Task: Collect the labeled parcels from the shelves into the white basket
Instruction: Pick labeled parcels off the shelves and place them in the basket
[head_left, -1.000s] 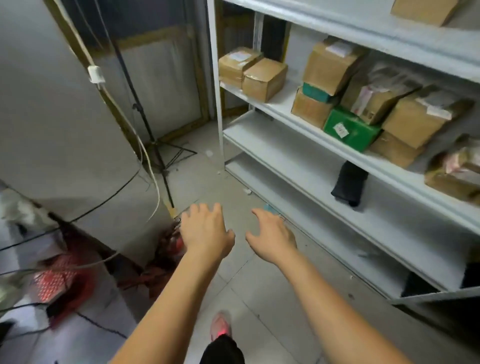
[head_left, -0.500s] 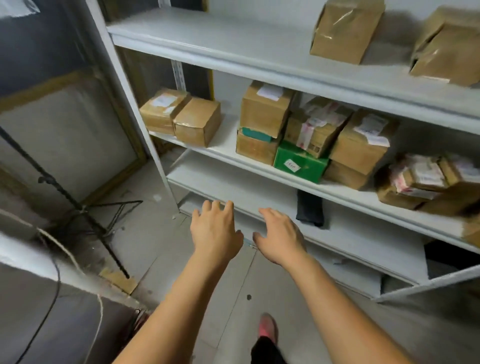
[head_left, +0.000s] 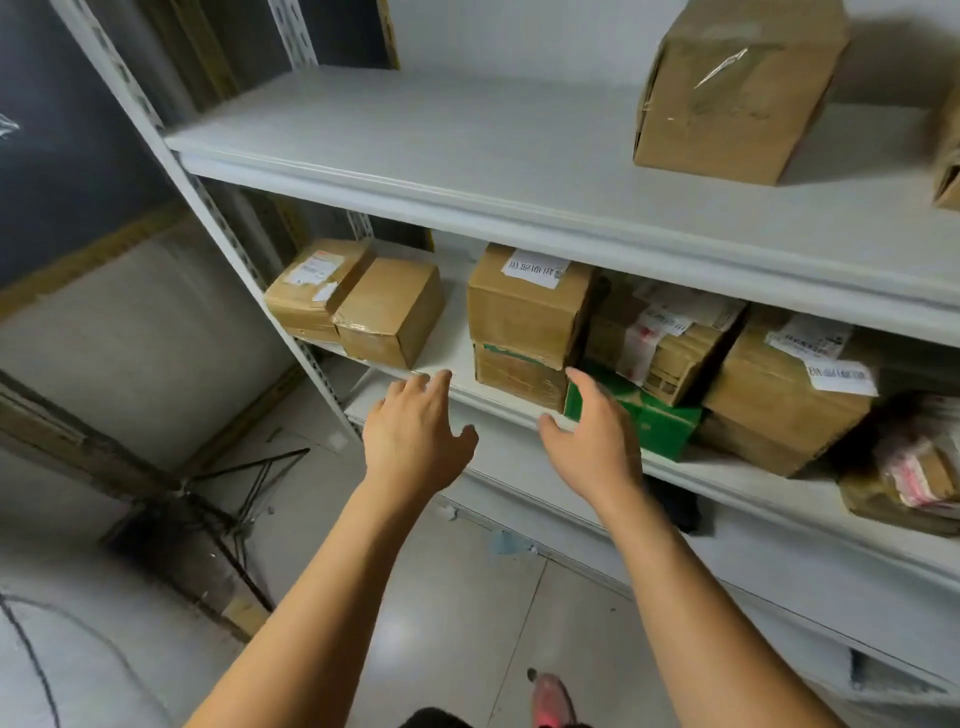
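Both the left hand (head_left: 415, 436) and the right hand (head_left: 592, 441) hover, fingers (head_left: 441, 387) spread, just before the stacked parcels (head_left: 524, 322).

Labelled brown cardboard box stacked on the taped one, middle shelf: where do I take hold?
Probably from the front, by its two upright side faces. The labelled brown cardboard box sits squarely on the taped lower box; bare white shelf lies to its left, so the left hand gets in freely. Parcels crowd its right, so the right hand may need the front corner.
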